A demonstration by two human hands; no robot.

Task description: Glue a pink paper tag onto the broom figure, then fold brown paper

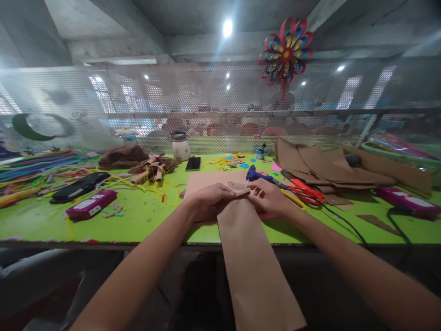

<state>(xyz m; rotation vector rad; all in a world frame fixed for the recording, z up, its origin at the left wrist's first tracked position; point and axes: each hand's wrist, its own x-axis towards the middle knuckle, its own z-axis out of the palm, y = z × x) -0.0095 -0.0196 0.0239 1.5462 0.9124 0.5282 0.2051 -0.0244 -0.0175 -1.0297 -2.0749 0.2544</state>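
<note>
A long strip of brown kraft paper (246, 243) runs from the table toward me and hangs over the front edge. My left hand (215, 194) has its fingers closed on the strip's folded upper end. My right hand (264, 195) pinches the same end from the other side, fingertips bent together. Under and behind both hands lies a light brown sheet (203, 180). Just beyond my right hand rests a blue glue gun (254, 174). Beside it are red-handled scissors (308, 189) and a yellow handle (294, 200), partly hidden by my right hand and forearm.
Brown paper sheets (320, 165) are piled at the right, near a purple box (408, 201) with a cable. Another purple box (91, 204), a black case (81, 187) and colourful pipe cleaners (37, 165) lie left. A phone (193, 163) and white jar (180, 146) stand behind.
</note>
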